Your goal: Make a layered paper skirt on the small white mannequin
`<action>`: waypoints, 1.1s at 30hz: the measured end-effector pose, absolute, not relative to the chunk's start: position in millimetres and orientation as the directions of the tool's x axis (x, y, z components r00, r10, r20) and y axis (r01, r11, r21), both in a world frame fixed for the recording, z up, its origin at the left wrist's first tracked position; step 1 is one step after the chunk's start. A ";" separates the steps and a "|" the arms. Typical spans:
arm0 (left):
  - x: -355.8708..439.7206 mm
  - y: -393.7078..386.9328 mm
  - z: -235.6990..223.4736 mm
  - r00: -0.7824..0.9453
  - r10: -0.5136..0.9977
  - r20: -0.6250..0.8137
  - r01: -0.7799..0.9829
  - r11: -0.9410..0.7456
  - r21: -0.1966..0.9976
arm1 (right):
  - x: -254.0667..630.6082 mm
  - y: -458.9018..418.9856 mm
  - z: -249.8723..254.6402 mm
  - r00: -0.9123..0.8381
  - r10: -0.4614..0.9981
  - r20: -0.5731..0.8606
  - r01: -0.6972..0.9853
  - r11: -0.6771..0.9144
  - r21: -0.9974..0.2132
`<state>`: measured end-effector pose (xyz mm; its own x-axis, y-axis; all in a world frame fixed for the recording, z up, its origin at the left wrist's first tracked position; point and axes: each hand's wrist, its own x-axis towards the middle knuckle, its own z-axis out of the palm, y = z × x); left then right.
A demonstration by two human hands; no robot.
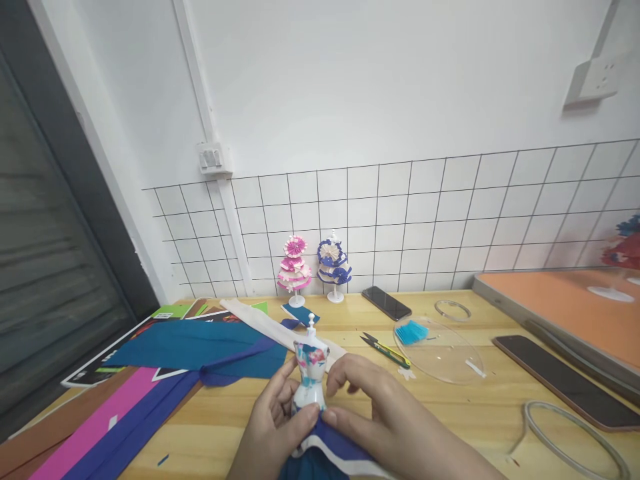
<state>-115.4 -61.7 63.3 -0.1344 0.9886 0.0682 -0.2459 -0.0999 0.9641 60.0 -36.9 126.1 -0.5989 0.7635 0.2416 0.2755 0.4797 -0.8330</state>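
A small white dress form (313, 373) with floral patches on its bust and a knobbed top stands upright in front of me. My left hand (280, 413) is wrapped round its waist from the left, thumb pressed on the front. At the lower front, my right hand (375, 407) pinches the top of a blue fabric strip with a white edge (340, 443) against the form; its index finger is curled beside the waist. Below the strip, dark teal fabric (313, 465) hangs down. The form's base is hidden.
Left lie teal (185, 343), blue, pink and brown fabric strips. Thread snips (385, 350), a clear round plate (440, 353) with blue pieces, and two phones (387, 302) lie right. Two decorated dress forms (295, 273) stand by the wall. An orange-topped box (565, 313) occupies the far right.
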 end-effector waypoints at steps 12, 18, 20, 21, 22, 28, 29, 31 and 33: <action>-114.7 -61.1 72.2 -0.169 0.985 -0.019 -0.270 -0.027 0.963 | 30.3 -40.5 92.1 -0.580 0.144 0.802 0.406 0.905 0.131; -120.2 -58.8 70.7 -0.177 0.984 -0.021 -0.312 -0.036 0.949 | 23.9 -42.8 94.4 -0.606 0.026 0.795 0.397 0.876 0.273; -122.5 -58.6 72.7 -0.180 0.983 -0.024 -0.291 -0.031 0.956 | 23.8 -41.4 94.4 -0.614 0.005 0.789 0.378 0.880 0.289; -123.7 -58.5 73.7 -0.179 0.983 -0.028 -0.278 -0.024 0.960 | 24.9 -40.5 95.2 -0.614 0.003 0.790 0.362 0.890 0.278; -124.6 -58.5 74.6 -0.175 0.984 -0.033 -0.267 -0.015 0.964 | 27.1 -39.7 96.8 -0.606 0.000 0.796 0.335 0.907 0.255; -123.3 -60.8 76.3 -0.182 0.983 -0.012 -0.264 -0.037 0.964 | 53.7 -34.6 116.5 -0.602 0.487 0.633 0.258 0.869 -0.423; -122.5 -61.5 76.0 -0.183 0.983 0.007 -0.248 -0.054 0.967 | 57.0 -32.9 118.5 -0.595 0.618 0.513 0.302 0.764 -0.570; -121.5 -62.9 75.2 -0.173 0.984 0.040 -0.207 -0.076 0.975 | 60.7 -28.7 119.7 -0.589 0.763 0.268 0.346 0.537 -0.769; -121.2 -64.0 74.5 -0.148 0.988 0.053 -0.180 -0.080 0.980 | 61.6 -24.6 117.3 -0.629 0.771 0.098 0.326 0.376 -0.867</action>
<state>-121.2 -64.0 74.5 -0.1478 0.9876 0.0535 -0.1799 -0.0800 0.9804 61.6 -24.6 117.3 -0.6294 0.7709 0.0976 0.3262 0.3761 -0.8673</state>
